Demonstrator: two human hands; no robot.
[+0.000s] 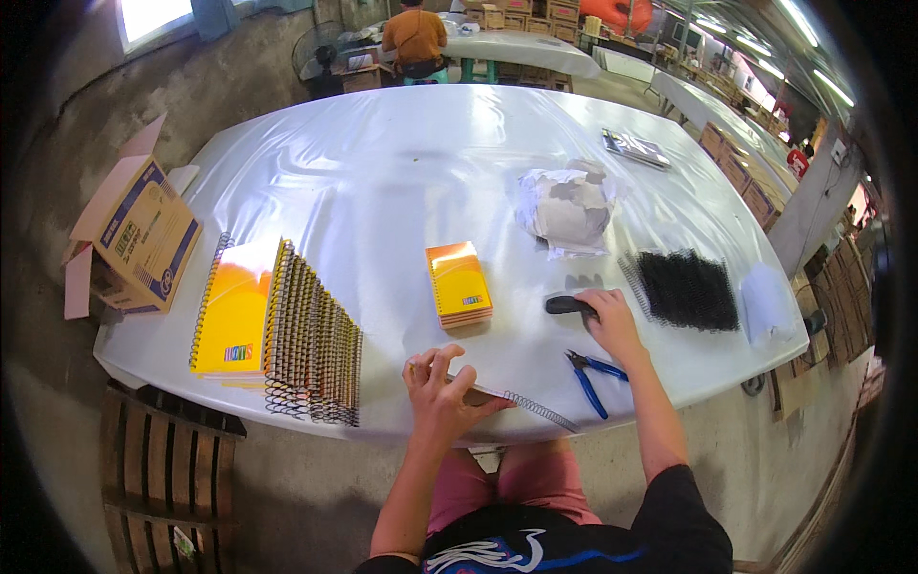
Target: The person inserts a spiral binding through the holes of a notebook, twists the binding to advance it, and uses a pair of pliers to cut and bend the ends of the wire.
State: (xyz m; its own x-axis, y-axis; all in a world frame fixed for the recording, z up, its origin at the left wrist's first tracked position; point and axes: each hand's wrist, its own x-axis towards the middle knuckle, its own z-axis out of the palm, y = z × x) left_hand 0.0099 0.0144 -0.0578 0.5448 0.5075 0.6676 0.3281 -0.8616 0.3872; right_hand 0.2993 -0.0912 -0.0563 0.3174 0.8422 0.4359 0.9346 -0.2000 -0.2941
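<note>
My left hand (445,392) is closed round a small notebook, held edge-up near the front edge of the table and mostly hidden by the fingers. A dark spiral coil (540,409) sticks out from it to the right, its far end hanging free. Farther right, my right hand (609,319) grips one end of a black, rounded, elongated tool (566,304) on the table; its exact kind is unclear. Blue-handled cutting pliers (591,379) lie just below that hand, jaws toward the far left. Between the hands and farther back sits a short stack of yellow-orange notebooks (458,282).
At left stand rows of spiral-bound yellow notebooks (234,316) beside an opened carton (143,239). A heap of black coils (687,290) lies at right, with crumpled white paper (566,209) behind it. A wooden pallet (172,469) is on the floor. Another person (415,38) sits far back.
</note>
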